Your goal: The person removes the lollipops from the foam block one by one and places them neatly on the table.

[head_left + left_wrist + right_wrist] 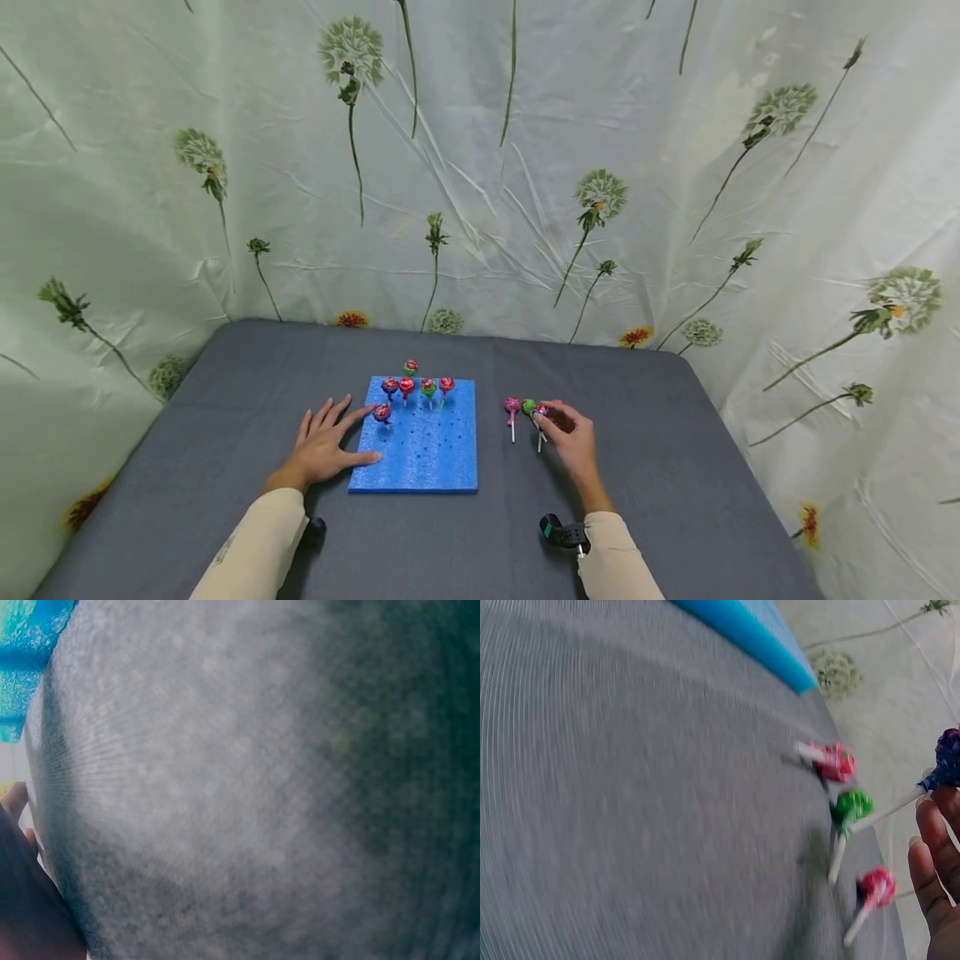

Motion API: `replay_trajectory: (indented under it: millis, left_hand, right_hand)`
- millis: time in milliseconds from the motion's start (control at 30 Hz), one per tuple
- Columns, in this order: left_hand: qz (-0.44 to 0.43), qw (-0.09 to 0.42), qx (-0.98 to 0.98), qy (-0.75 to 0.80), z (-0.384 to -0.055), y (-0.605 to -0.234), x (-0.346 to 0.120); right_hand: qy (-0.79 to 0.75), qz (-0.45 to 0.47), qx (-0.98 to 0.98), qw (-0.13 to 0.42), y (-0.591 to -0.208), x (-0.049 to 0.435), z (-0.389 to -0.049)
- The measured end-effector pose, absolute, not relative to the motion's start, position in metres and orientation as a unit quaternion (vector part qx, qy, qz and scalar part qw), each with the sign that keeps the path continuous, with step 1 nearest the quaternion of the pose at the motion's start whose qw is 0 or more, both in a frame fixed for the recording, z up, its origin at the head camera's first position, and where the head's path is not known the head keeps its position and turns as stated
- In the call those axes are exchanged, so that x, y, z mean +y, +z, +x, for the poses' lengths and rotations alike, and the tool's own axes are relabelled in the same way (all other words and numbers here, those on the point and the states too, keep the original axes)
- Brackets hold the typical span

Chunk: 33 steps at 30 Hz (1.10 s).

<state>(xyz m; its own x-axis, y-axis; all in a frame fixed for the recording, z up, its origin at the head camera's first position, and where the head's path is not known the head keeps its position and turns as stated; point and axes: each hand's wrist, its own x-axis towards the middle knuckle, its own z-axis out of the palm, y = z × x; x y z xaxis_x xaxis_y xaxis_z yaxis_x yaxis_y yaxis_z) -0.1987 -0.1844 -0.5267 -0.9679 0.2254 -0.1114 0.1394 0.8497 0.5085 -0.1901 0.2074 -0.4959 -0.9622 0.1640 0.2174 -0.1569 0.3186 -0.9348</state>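
Observation:
A blue foam board (pixel 423 458) with rows of holes lies mid-table. Several wrapped lollipops (pixel 417 386) stand in its far row, and a purple one (pixel 382 412) stands one row nearer. My left hand (pixel 330 433) lies flat with spread fingers, thumb against the board's left edge. Three lollipops lie on the cloth to the right: pink (pixel 512 406) (pixel 832 761), green (pixel 528 407) (pixel 851 806) and red (pixel 540 410) (pixel 877 889). My right hand (pixel 555 417) is just beside them; its fingers (pixel 934 855) pinch the stick of a purple lollipop (pixel 946 754).
A grey cloth (pixel 225 417) covers the table, and a floral curtain (pixel 480 167) hangs close behind and to both sides. A black camera unit (pixel 562 532) sits at my right wrist. The left wrist view shows mostly blurred grey cloth and a corner of the board (pixel 26 645).

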Motion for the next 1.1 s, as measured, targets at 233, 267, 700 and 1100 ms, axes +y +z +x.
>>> replay_trajectory:
  millis: [233, 267, 700, 1100]
  left_hand:
    - [0.091, 0.084, 0.960, 0.250, -0.200, -0.529, -0.184]
    - [0.091, 0.085, 0.960, 0.251, -0.200, -0.528, -0.183]
    - [0.094, 0.081, 0.960, 0.251, -0.200, -0.528, -0.184]
    - [0.094, 0.077, 0.960, 0.253, -0.200, -0.529, -0.184]
  right_hand:
    - [0.590, -0.015, -0.792, 0.154, -0.509, 0.231, -0.197]
    - [0.590, -0.017, -0.792, 0.155, -0.509, 0.234, -0.197]
    - [0.582, -0.055, -0.795, 0.164, -0.506, 0.262, -0.210]
    - [0.538, -0.105, -0.829, 0.110, -0.503, 0.286, -0.222]
